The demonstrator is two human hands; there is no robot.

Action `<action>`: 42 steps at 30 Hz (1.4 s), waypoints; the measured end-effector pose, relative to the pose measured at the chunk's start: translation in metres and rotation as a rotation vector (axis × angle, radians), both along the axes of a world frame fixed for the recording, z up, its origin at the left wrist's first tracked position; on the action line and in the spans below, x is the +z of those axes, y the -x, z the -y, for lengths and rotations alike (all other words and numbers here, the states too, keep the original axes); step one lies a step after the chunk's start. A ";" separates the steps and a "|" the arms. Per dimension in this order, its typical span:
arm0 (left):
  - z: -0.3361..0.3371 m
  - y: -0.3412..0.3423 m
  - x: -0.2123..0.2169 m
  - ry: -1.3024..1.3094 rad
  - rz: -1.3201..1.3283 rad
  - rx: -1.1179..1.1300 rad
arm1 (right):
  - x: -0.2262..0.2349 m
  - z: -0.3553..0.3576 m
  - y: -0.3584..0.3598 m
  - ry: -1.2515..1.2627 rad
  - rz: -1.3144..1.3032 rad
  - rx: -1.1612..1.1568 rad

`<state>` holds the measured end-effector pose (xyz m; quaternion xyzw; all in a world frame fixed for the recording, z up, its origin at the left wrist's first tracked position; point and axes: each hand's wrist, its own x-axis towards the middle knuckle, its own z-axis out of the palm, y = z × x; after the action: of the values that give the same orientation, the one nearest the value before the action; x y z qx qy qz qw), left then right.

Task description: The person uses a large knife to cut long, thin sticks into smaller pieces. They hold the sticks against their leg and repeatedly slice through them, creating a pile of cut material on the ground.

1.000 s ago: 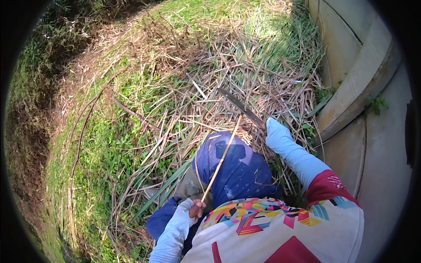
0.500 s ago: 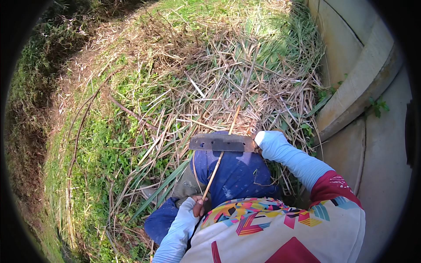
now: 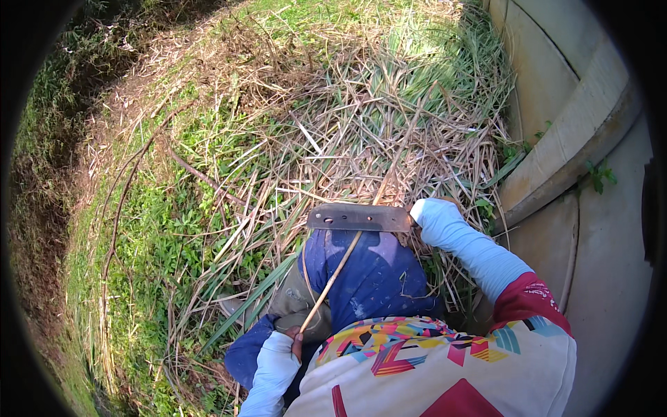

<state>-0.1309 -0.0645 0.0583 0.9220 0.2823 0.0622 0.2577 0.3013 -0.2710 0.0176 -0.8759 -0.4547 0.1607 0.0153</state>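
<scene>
My left hand (image 3: pixel 294 342), low in the view beside my bent leg, is closed round the near end of a long thin stick (image 3: pixel 332 281). The stick slants up and to the right across my blue trouser leg (image 3: pixel 379 278), passes under a blade and runs on over the dry leaves. That broad dark machete blade (image 3: pixel 358 217), with several holes along it, lies crosswise over the stick above my knee. At its right end my right hand (image 3: pixel 415 219) is closed on the machete; the sleeve cuff and blade hide most of the fingers and the handle.
A heap of dry and green cut leaves (image 3: pixel 417 132) spreads ahead. To the right stands a concrete wall (image 3: pixel 611 208) with a slanting concrete rib (image 3: pixel 570 142). Low green plants (image 3: pixel 180 243) and a bent brown branch (image 3: pixel 121 215) lie on the left.
My left hand has moved down and to the left, drawing the stick along under the blade. The machete has shifted slightly up and to the right, and tilted a little.
</scene>
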 end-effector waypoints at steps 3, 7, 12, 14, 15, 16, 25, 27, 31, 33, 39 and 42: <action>0.006 0.019 0.003 0.040 -0.064 0.064 | 0.009 0.011 -0.045 -0.130 0.071 -0.444; 0.011 0.015 0.020 -0.045 -0.084 0.009 | 0.008 0.017 -0.059 -0.281 0.085 -0.615; 0.011 0.015 0.008 -0.082 -0.116 0.045 | 0.019 0.009 0.013 -0.102 0.017 -0.064; 0.010 0.018 0.009 -0.093 -0.134 0.041 | 0.011 0.014 0.013 -0.042 -0.022 0.067; 0.006 0.023 0.009 -0.081 -0.157 0.034 | -0.002 0.019 0.007 -0.103 -0.010 -0.026; 0.004 0.027 0.008 -0.073 -0.173 0.033 | -0.003 0.017 -0.001 -0.166 0.008 -0.115; 0.009 0.026 0.012 0.002 -0.173 0.131 | 0.010 0.009 0.013 -0.223 0.028 -0.278; 0.013 0.027 0.005 0.046 -0.108 0.157 | 0.007 0.009 0.033 -0.203 -0.023 -0.058; 0.011 0.040 -0.003 0.192 0.046 0.151 | -0.010 0.008 0.010 -0.211 0.007 -0.188; 0.008 0.045 0.000 0.261 0.024 0.156 | -0.027 0.010 -0.031 -0.261 0.016 -0.499; 0.004 0.040 0.018 0.250 -0.106 0.182 | 0.005 0.003 -0.020 -0.267 0.042 -0.404; 0.003 0.035 0.017 0.319 -0.095 0.162 | 0.025 0.000 0.025 -0.058 -0.097 -0.071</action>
<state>-0.1656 -0.0671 0.0752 0.8457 0.3737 -0.0067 0.3810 0.2765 -0.2710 0.0430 -0.8818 -0.4266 0.1891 0.0685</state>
